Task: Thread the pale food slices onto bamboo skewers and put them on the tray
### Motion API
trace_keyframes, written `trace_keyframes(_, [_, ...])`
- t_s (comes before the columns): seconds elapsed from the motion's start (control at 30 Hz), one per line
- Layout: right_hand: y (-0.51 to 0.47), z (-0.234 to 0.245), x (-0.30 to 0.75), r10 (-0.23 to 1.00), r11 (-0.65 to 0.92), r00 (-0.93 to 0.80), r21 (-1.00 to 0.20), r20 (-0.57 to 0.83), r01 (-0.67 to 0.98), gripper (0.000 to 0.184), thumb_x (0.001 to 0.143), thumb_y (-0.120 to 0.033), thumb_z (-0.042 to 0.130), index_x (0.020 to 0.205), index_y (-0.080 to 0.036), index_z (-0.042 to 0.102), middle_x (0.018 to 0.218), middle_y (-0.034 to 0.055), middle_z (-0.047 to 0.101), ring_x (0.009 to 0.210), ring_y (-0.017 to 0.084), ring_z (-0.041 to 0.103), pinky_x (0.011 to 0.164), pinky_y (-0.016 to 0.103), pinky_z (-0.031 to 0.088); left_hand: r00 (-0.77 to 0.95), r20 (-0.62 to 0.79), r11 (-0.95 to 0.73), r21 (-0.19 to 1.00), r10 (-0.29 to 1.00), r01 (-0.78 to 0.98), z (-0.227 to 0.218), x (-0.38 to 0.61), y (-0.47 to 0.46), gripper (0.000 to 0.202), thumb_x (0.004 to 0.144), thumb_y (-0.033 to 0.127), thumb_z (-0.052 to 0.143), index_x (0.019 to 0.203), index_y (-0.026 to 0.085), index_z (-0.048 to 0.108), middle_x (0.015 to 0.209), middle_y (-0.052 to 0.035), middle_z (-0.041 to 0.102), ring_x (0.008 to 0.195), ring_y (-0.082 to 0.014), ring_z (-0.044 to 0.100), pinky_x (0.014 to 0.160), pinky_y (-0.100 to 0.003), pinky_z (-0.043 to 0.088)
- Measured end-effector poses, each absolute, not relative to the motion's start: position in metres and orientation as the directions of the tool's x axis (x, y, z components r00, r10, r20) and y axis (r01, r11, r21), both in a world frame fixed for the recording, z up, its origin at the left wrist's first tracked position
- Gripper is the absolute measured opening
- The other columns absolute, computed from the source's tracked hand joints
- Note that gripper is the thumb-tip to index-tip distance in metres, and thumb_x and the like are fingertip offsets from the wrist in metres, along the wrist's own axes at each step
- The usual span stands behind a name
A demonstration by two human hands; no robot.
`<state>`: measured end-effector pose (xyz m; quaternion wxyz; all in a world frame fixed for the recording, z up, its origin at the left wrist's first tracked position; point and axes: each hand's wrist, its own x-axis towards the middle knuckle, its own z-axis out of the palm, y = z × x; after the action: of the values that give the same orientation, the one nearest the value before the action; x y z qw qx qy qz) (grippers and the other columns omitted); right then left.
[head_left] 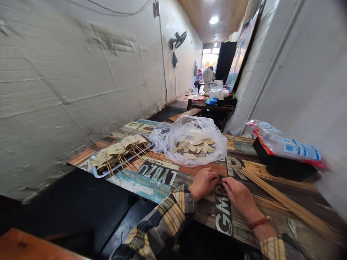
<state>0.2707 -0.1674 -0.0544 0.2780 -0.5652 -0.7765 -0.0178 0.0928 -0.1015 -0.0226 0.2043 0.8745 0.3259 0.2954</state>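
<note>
My left hand and my right hand meet low over the table, fingertips almost touching. Both are closed in a pinch; whatever lies between the fingers is too small or hidden to make out. Just beyond them an open clear plastic bag holds loose pale flat slices. Beside my right hand lies a bundle of thin wooden skewers. Further left, a metal tray carries a row of skewered pale slices, their stick ends poking over the near rim.
The patterned wooden table runs along a white wall at left. A black container with red-and-blue plastic packaging stands at the right. A crumpled plastic bag sits by the tray. Further back is another cluttered table.
</note>
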Motion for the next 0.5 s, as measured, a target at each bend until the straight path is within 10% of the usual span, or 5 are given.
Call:
trace_keyframes(0.27, [-0.169,-0.058,0.272,0.842,0.375,-0.245,-0.195,0.481,0.906,0.025,0.097,-0.021,0.038,0.099,-0.021,0.062,0.096,0.009,0.071,0.086,0.023,0.068,0.079,0.036,0.052,0.775,0.381,-0.862,0.161,0.504,0.481,-0.019,0.089,-0.104,0.025,0.094,0.027,0.045,0.079,0.016,0.063,0.086,-0.0071,0.061,0.082,-0.0199,0.054,0.075,-0.033,0.041])
trace_keyframes(0.5, [-0.171,-0.052,0.27,0.85,0.39,-0.27,-0.197,0.452,0.899,0.023,0.099,-0.024,0.039,0.097,-0.022,0.062,0.093,0.0079,0.071,0.083,0.022,0.068,0.076,0.034,0.051,0.798,0.4,-0.888,0.11,0.451,0.447,-0.008,0.075,-0.106,0.013,0.092,0.02,0.05,0.09,0.018,0.063,0.092,-0.0065,0.062,0.088,-0.0213,0.052,0.073,-0.034,0.037])
